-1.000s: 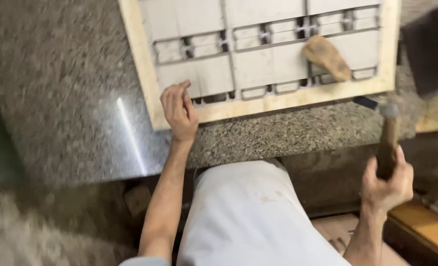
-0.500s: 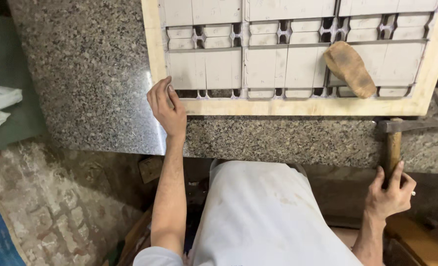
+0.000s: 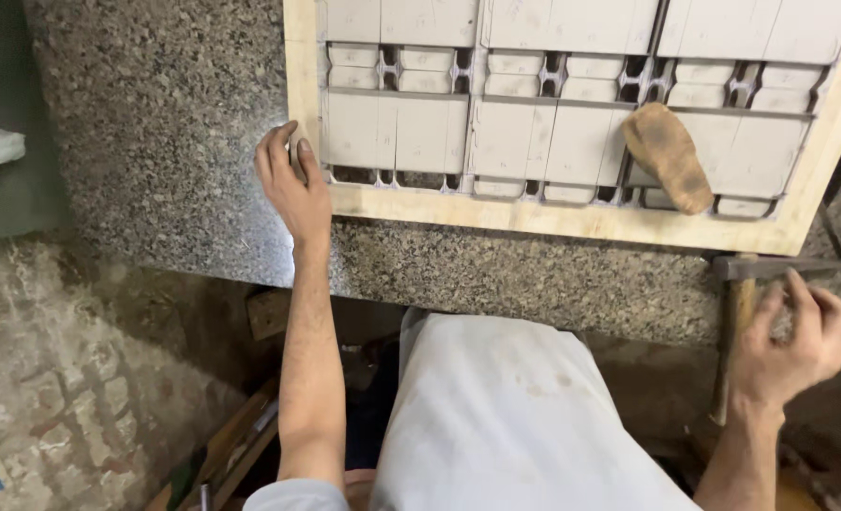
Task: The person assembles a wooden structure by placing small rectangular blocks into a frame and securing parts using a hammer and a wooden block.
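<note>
Hammer [image 3: 735, 312] sat clenched in our right hand [image 3: 788, 343] off the counter's [image 3: 156, 142] near edge. Our left hand [image 3: 293, 185] pressed flat on the wooden frame's [image 3: 553, 220] near-left corner; we judged a strike was being readied, needing steady aim

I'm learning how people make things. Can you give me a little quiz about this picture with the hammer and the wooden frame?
1. True or false: the right hand holds a hammer.
2. What does the left hand rest on? A: the corner of the wooden frame; B: the floor; C: the brown lump.
3. Fill in: the frame lies on a speckled ____ slab.

Key
1. True: the fingers wrap its wooden handle just under the metal head.
2. A: it rests on the frame's near left corner.
3. Stone: it is a grey, granite-like slab.
</note>
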